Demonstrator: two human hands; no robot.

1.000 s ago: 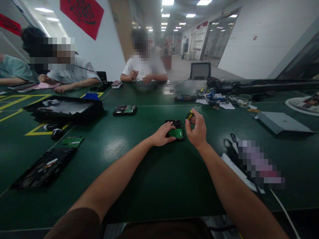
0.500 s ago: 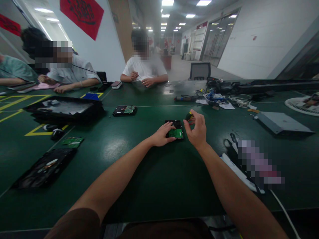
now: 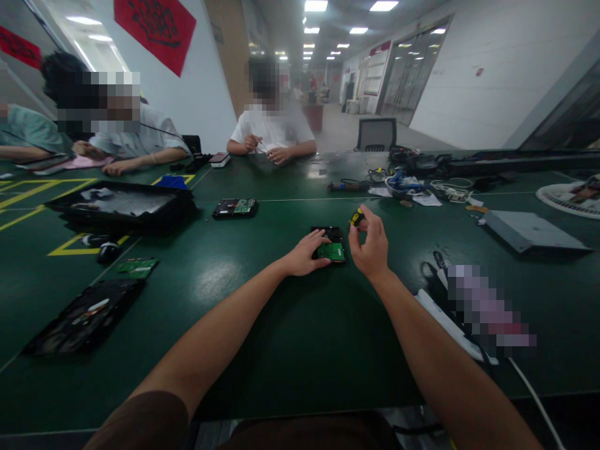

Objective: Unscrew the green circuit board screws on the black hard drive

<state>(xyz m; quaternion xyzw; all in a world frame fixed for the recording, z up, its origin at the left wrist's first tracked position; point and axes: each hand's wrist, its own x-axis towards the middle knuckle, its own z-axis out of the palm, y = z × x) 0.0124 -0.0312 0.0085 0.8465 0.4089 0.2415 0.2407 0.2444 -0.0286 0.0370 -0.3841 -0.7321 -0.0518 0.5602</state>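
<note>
A black hard drive (image 3: 330, 242) with a green circuit board on top lies on the dark green table (image 3: 290, 337), in the middle. My left hand (image 3: 304, 253) rests on its left edge, fingers laid flat over the green board. My right hand (image 3: 371, 245) is raised just right of the drive, its fingers pinched round a small black and yellow screwdriver (image 3: 355, 219) held upright over the drive's far right corner.
A second hard drive (image 3: 234, 207) lies further back left, next to a black tray (image 3: 119, 206). Loose boards and a dark panel (image 3: 82, 315) sit at the left. A grey metal case (image 3: 529, 231) and cables (image 3: 407, 184) lie at the right. Other people sit across the table.
My right fingers have shifted round the screwdriver's handle, which shows its yellow part again. My left hand and the drive have not moved.
</note>
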